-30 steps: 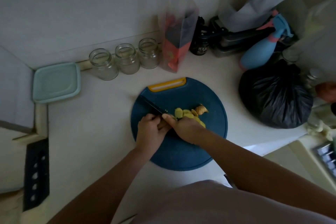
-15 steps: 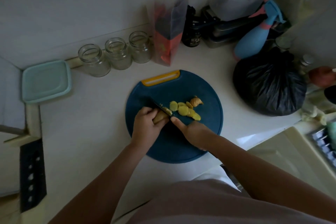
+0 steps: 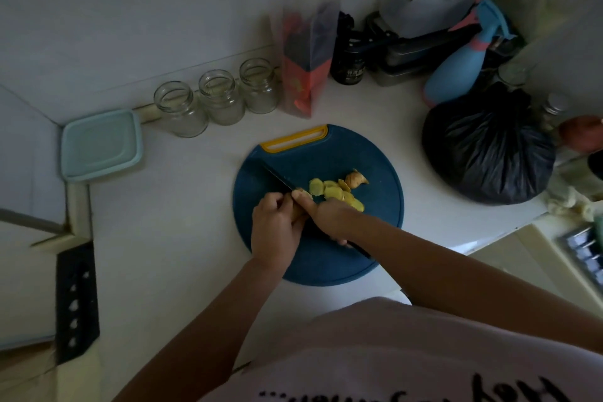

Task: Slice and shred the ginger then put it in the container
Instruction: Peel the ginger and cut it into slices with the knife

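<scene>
Gripping a dark-bladed kitchen knife (image 3: pixel 277 178), the right hand (image 3: pixel 329 215) has its fingers clamped round the handle, with the forefinger reaching forward along the back of the blade. The blade points toward the back left corner of the white worktop (image 3: pixel 163 222), and the dark butt of the handle pokes out behind the wrist. Just left of it, the left hand (image 3: pixel 274 225) curls its fingers round a tan unsliced ginger piece (image 3: pixel 298 214). Only a small part of that piece shows between the two hands, which touch each other there.

Both hands are over a round dark blue cutting board (image 3: pixel 378 206) with a yellow slotted grip on its back side. It lies mid-worktop, near the front edge. On the board, just right of the blade, lies a loose overlapping heap of pale yellow ginger slices (image 3: pixel 329 191). A knobbly brown ginger end (image 3: pixel 356 179) sits at the heap's far side.

A square pale teal plastic container (image 3: pixel 99 145), its lid on, sits toward the left edge of the worktop, well apart from the board. Three clear open-mouthed glass jars (image 3: pixel 222 98) stand in a row along the back edge. A red and clear plastic pouch (image 3: pixel 306 52) stands upright just right of them. A tied black plastic bag (image 3: pixel 486 150) rests near the right edge, with a blue spray bottle (image 3: pixel 456 75) behind it.
</scene>
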